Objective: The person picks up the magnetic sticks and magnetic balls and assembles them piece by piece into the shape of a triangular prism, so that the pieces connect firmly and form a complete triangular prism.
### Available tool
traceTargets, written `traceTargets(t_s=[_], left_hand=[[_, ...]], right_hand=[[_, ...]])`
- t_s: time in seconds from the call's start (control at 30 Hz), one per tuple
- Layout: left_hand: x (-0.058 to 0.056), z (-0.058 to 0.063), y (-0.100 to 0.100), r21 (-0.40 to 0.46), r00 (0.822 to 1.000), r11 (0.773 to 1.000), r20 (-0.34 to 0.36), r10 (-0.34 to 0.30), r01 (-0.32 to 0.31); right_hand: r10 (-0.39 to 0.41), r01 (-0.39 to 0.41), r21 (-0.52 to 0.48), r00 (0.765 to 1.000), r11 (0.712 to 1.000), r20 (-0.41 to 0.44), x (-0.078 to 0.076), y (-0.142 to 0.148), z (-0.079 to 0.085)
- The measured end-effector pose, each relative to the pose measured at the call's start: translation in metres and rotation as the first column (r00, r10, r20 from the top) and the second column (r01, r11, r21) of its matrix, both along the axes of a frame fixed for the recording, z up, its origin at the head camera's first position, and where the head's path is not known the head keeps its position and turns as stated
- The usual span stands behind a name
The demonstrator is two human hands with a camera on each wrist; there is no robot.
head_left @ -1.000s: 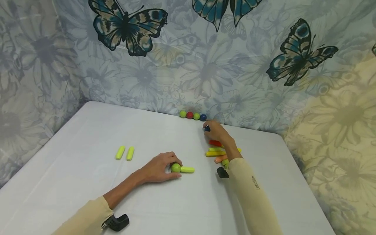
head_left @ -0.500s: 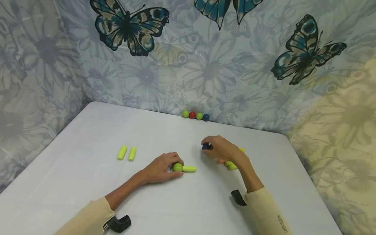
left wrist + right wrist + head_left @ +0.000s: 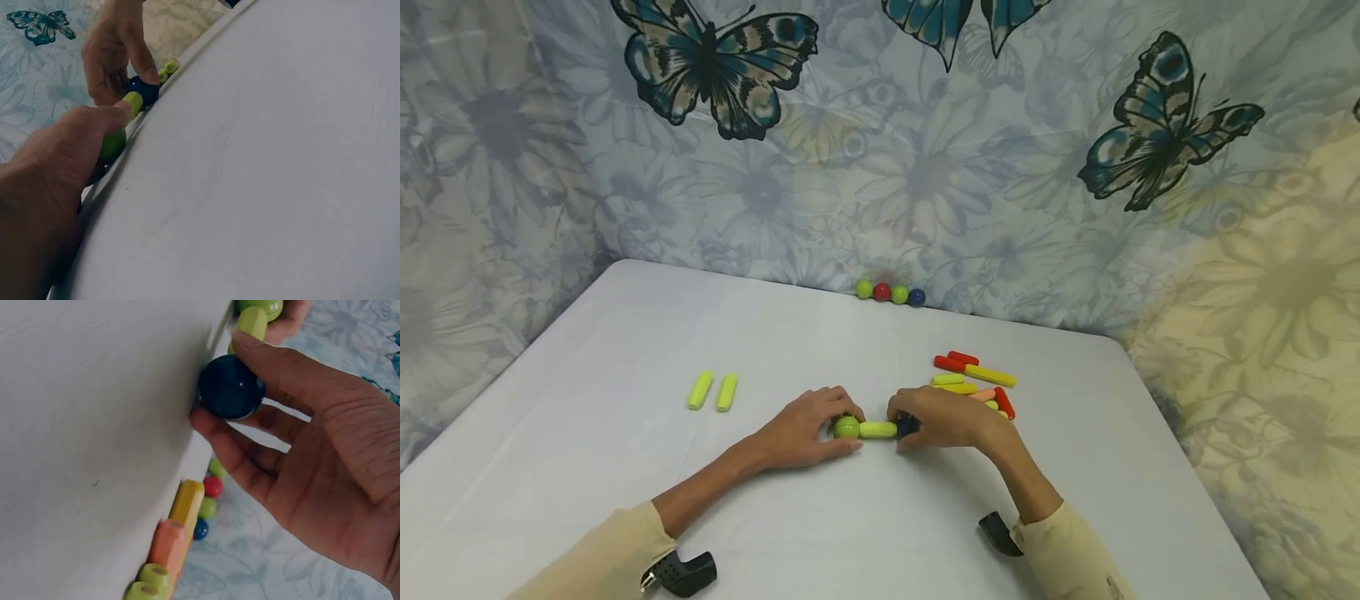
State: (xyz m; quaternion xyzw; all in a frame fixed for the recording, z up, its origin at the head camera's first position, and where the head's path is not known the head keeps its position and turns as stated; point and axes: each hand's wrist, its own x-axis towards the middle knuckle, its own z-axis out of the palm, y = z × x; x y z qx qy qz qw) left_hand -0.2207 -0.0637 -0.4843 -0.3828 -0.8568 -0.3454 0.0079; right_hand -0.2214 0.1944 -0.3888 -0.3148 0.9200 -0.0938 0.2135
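- While gripping the green ball (image 3: 846,427) with the curled fingers of the left hand (image 3: 811,429), pinches the blue ball (image 3: 231,387) between thumb and fingers of the right hand (image 3: 946,417).
- Lines up three pieces near the middle of the white table (image 3: 775,333): green ball at left, light-green stick (image 3: 877,430) between, blue ball at right.
- Seems to have the stick already fitted to the green ball; holds the blue ball right at the stick's right end. Cannot tell a loose touch from a full fit there.
- Judging by this, comes close to finishing one ball-stick-ball bar; shows no other joined ball and stick.
- Leaves unused, at left and well apart from the hands, two light-green sticks (image 3: 726,392), lying side by side.
- Leaves unused at right, just beyond the right hand and partly hidden by it, a loose pile with red sticks (image 3: 950,363), a yellow stick (image 3: 990,375), an orange stick (image 3: 167,542) and more light-green ones.
- Keeps for possible further joins, along the far edge, a row of four balls (image 3: 882,292): two green, one red, one blue.
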Motion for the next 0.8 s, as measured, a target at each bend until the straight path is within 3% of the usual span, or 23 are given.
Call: traceTargets(t_s=[0.23,0.53,0.8], left_hand=[[-0.0012,-0.0048,-0.0031,0.026,1.000,0.999,0.010,-0.025,0.024],[0.0001,0.0017,-0.0020,0.091,0.997,0.995,0.063,-0.039,0.033],[-0.0009,-0.0018,-0.0031,0.078,0.999,0.997,0.039,-0.032,0.029]], right_hand=[[-0.027,0.027,0.059,1.000,0.998,0.011,0.0075,-0.0024,0.0003],[-0.027,0.023,0.087,0.999,0.996,0.039,0.0068,-0.0036,0.0047],[-0.055,0.051,0.093,0.998,0.994,0.044,0.0063,-0.0028,0.0043]])
